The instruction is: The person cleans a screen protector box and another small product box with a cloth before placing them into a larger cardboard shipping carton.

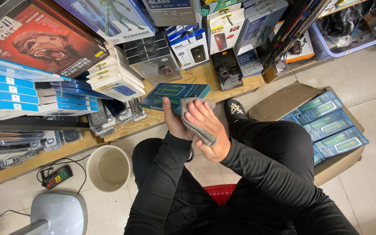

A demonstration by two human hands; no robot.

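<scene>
Black sleeves led up to both hands. Right hand lay curled over a grey cloth, pressing it against the teal box that the left hand gripped from beneath, just below the wooden shelf.

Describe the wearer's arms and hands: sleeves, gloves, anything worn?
Both arms wear long black sleeves of plain, slightly creased fabric that end at the wrists. The left hand and right hand are bare: no gloves. No rings, watch or markings show in this view.
</scene>
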